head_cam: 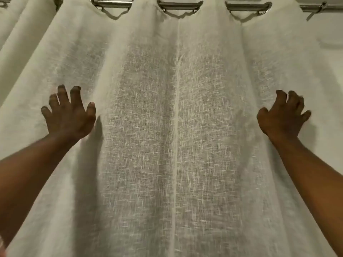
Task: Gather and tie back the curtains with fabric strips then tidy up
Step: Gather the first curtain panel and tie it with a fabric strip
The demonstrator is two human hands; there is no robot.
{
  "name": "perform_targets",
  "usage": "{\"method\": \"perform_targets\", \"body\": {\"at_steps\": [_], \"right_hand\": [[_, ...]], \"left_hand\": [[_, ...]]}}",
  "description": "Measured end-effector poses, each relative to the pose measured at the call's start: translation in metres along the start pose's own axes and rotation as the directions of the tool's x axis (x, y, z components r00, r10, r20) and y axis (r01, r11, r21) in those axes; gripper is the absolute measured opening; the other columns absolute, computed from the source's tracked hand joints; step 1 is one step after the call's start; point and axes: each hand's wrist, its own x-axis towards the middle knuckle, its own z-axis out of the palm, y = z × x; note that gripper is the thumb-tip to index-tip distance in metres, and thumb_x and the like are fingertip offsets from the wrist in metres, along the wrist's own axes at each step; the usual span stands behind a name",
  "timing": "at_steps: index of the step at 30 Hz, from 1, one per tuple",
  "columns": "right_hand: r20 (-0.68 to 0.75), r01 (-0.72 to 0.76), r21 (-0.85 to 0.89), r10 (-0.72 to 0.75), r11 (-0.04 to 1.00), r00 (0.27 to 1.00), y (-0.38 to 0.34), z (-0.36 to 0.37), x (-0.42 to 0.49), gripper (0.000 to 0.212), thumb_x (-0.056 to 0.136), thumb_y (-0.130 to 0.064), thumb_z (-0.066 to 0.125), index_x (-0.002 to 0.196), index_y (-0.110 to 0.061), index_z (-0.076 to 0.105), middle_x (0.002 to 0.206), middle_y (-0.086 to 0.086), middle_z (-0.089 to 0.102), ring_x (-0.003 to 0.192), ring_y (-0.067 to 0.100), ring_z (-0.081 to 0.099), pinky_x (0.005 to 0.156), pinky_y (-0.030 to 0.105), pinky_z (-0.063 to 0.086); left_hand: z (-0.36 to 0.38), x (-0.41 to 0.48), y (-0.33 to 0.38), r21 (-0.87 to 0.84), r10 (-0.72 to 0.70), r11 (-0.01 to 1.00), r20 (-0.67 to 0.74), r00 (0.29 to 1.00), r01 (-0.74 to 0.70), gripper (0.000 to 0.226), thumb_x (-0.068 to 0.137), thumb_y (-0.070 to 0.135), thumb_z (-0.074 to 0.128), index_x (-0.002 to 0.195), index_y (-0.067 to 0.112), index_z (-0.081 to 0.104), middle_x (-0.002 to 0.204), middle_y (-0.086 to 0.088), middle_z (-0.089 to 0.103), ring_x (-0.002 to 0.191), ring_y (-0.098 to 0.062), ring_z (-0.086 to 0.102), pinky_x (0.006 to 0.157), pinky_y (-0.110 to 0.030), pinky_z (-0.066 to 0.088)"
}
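A person is facing a pale, loosely woven curtain (176, 145) that is filling almost the whole view. The left hand (69, 117) is lying against the cloth with its fingers (62, 95) spread wide and closed on nothing. The right hand (284, 116) is well apart from it, at about the same height, its fingers (295, 101) curling into the cloth; whether it is actually pinching a fold cannot be told, as the picture is blurring there. Both bare forearms are reaching up from the lower corners.

Between the two hands a vertical seam (176, 115) is running down the cloth, and the weave there is looking darker and more see-through than at the sides. Just beside the left hand's thumb a shadowed fold (92, 154) is hanging down. Above the hands a metal rod (179, 5) is passing through rings (267, 7) along the curtain's top edge, with the cloth sagging in small scallops between them. Up beyond the left hand more pleats (16, 34) are slanting away. Above the right hand, a bare stretch of rod is showing against a plain wall (330, 58).
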Motion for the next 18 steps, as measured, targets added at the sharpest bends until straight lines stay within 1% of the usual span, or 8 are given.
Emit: {"method": "perform_targets", "body": {"at_steps": [3, 5, 6, 8, 11, 13, 15, 18], "right_hand": [[0.039, -0.114, 0.064, 0.111, 0.991, 0.993, 0.002, 0.012, 0.004, 0.069, 0.087, -0.032, 0.058, 0.145, -0.018, 0.023, 0.158, 0.015, 0.009, 0.144, 0.04, 0.01, 0.11, 0.063, 0.019], [0.081, -0.186, 0.103, 0.178, 0.977, 0.981, 0.003, 0.02, 0.007, 0.075, 0.087, -0.043, 0.059, 0.147, -0.023, 0.018, 0.159, 0.015, 0.004, 0.142, 0.044, 0.016, 0.107, 0.063, 0.026], [0.105, -0.22, 0.119, 0.208, 0.968, 0.972, 0.003, 0.022, 0.008, 0.078, 0.087, -0.05, 0.057, 0.148, -0.025, 0.015, 0.159, 0.015, 0.001, 0.14, 0.045, 0.02, 0.107, 0.062, 0.027], [0.168, -0.29, 0.175, 0.262, 0.941, 0.95, 0.001, 0.025, 0.01, 0.082, 0.088, -0.062, 0.048, 0.151, -0.028, 0.008, 0.16, 0.016, -0.002, 0.137, 0.047, 0.026, 0.108, 0.061, 0.026], [0.235, -0.361, 0.235, 0.308, 0.902, 0.922, 0.001, 0.031, 0.007, 0.088, 0.083, -0.08, 0.029, 0.152, -0.033, 0.0, 0.16, 0.019, 0.003, 0.137, 0.047, 0.028, 0.111, 0.062, 0.021], [0.263, -0.376, 0.251, 0.311, 0.892, 0.913, 0.0, 0.034, 0.006, 0.096, 0.076, -0.088, 0.024, 0.151, -0.036, -0.005, 0.16, 0.02, 0.006, 0.139, 0.046, 0.026, 0.112, 0.063, 0.019], [0.283, -0.371, 0.253, 0.298, 0.893, 0.912, -0.003, 0.035, 0.005, 0.103, 0.071, -0.092, 0.026, 0.151, -0.037, -0.008, 0.158, 0.021, 0.012, 0.138, 0.045, 0.029, 0.111, 0.063, 0.02], [0.294, -0.359, 0.248, 0.284, 0.9, 0.913, -0.009, 0.032, 0.005, 0.107, 0.069, -0.092, 0.03, 0.151, -0.035, -0.011, 0.149, 0.023, 0.035, 0.131, 0.043, 0.041, 0.109, 0.062, 0.025]], "left_hand": [[0.014, 0.002, 0.0, -0.059, -0.109, 0.992, 0.059, 0.992, 0.113, 0.063, 0.093, 0.055, 0.038, 0.144, 0.025, 0.017, 0.157, -0.015, 0.008, 0.138, -0.045, 0.019, 0.106, -0.066, 0.02], [0.025, 0.001, 0.002, -0.151, -0.162, 0.971, 0.14, 0.977, 0.183, 0.069, 0.091, 0.062, 0.036, 0.146, 0.029, 0.012, 0.158, -0.013, 0.005, 0.136, -0.047, 0.024, 0.105, -0.065, 0.023], [0.029, 0.001, 0.005, -0.198, -0.185, 0.955, 0.182, 0.966, 0.22, 0.072, 0.089, 0.067, 0.034, 0.147, 0.03, 0.009, 0.159, -0.012, 0.004, 0.136, -0.048, 0.026, 0.106, -0.063, 0.024], [0.035, 0.003, 0.01, -0.295, -0.204, 0.915, 0.249, 0.947, 0.275, 0.081, 0.085, 0.075, 0.029, 0.149, 0.031, 0.005, 0.159, -0.013, 0.005, 0.136, -0.047, 0.027, 0.109, -0.06, 0.024], [0.044, 0.006, 0.019, -0.421, -0.212, 0.846, 0.3, 0.93, 0.328, 0.097, 0.075, 0.088, 0.023, 0.15, 0.03, 0.002, 0.157, -0.018, 0.016, 0.139, -0.043, 0.026, 0.112, -0.057, 0.022], [0.047, 0.008, 0.025, -0.452, -0.214, 0.818, 0.333, 0.918, 0.355, 0.107, 0.067, 0.093, 0.023, 0.15, 0.03, 0.0, 0.156, -0.019, 0.02, 0.139, -0.044, 0.027, 0.113, -0.056, 0.022], [0.047, 0.011, 0.031, -0.45, -0.209, 0.817, 0.354, 0.912, 0.362, 0.111, 0.066, 0.093, 0.029, 0.151, 0.029, -0.002, 0.155, -0.021, 0.021, 0.138, -0.045, 0.028, 0.112, -0.057, 0.024], [0.046, 0.016, 0.038, -0.451, -0.224, 0.809, 0.358, 0.907, 0.378, 0.109, 0.074, 0.08, 0.05, 0.152, 0.021, 0.001, 0.152, -0.023, 0.027, 0.134, -0.045, 0.034, 0.108, -0.055, 0.032]]}}
